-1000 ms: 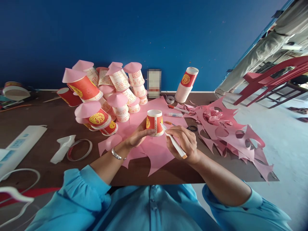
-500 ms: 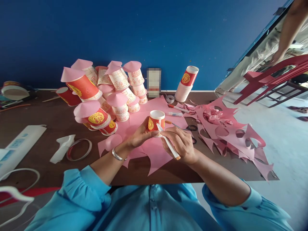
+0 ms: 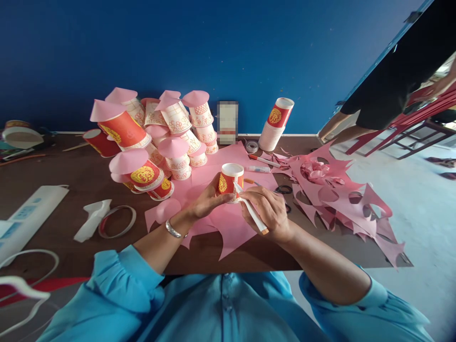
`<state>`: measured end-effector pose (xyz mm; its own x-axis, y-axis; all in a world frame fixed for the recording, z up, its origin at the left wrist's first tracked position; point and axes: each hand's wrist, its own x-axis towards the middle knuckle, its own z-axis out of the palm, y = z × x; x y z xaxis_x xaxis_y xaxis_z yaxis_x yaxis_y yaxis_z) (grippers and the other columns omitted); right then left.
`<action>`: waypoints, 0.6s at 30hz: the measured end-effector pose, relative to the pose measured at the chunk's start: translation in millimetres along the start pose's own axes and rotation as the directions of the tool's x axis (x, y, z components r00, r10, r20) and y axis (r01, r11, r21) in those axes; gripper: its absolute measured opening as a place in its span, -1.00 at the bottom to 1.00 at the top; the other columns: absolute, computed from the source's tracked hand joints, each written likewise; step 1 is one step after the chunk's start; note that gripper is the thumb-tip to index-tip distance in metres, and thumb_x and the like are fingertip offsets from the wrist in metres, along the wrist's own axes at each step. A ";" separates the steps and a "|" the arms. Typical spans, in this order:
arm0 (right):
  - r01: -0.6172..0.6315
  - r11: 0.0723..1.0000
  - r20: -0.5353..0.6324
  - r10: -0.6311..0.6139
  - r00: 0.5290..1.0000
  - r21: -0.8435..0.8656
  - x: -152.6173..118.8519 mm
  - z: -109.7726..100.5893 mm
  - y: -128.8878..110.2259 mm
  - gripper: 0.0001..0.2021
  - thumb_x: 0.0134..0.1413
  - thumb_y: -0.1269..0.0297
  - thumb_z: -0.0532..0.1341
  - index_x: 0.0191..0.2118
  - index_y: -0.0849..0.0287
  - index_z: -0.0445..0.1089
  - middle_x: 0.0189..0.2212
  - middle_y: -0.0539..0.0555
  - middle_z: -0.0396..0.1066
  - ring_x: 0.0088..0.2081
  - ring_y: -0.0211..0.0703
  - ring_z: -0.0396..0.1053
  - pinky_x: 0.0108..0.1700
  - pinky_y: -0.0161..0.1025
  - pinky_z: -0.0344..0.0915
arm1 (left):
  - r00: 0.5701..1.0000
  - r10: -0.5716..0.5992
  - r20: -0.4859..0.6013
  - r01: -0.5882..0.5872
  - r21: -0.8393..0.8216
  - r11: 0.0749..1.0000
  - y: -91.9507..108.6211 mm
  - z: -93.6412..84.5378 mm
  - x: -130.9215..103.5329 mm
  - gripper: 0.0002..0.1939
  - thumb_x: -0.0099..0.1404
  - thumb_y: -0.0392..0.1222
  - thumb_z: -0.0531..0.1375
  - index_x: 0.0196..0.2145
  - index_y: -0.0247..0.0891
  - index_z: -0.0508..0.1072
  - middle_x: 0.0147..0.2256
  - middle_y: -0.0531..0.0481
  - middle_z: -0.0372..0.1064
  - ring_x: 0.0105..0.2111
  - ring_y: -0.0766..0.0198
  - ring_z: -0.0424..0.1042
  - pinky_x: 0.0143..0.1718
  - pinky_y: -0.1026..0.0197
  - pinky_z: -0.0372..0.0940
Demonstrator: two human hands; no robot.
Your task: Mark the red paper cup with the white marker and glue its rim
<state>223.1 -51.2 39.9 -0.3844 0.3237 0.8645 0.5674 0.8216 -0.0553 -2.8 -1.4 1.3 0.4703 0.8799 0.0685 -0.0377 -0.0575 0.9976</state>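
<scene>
In the middle of the table my left hand (image 3: pixel 210 195) is wrapped round the side of a red paper cup (image 3: pixel 227 184) with a gold emblem and a white rim. The cup stands upright, its mouth facing up. My right hand (image 3: pixel 265 211) is closed on a slim white pen-like tool (image 3: pixel 254 216) with an orange end. Its pale pointed tip rests on or very near the cup's side, by a whitish strip; contact is hard to tell. Beneath both hands lies pink paper (image 3: pixel 231 230).
Cup towers with pink paper cones (image 3: pixel 173 147) crowd the left. A cup stack (image 3: pixel 274 128) stands at the back right, near a tape roll (image 3: pixel 251 146). Scissors (image 3: pixel 284 189), paper scraps (image 3: pixel 338 190) and a glue tube (image 3: pixel 258 169) lie right; a tape ring (image 3: pixel 117 222) lies left.
My hands and the cup have barely moved; the tool's tip has shifted slightly right and its tilt a little. A person in dark clothing has come into view at the upper right.
</scene>
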 end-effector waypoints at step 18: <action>-0.032 0.999 -0.028 0.033 0.999 0.017 2.1 -1.7 3.3 -0.71 0.47 0.51 0.24 0.19 0.11 0.44 -0.20 0.10 0.72 -0.22 -0.03 0.73 -0.09 -0.10 0.72 | 0.999 0.021 0.026 -0.017 -0.159 0.987 -18.3 -4.3 1.4 -0.37 0.43 0.09 0.47 0.38 0.04 0.53 0.22 -0.11 0.58 0.21 -0.08 0.56 0.25 -0.07 0.50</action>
<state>225.4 -48.6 42.3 -0.3448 0.3370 0.8761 0.5674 0.8184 -0.0914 -5.3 2.9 -16.9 0.4921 0.8659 0.0895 -0.1852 0.0037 0.9827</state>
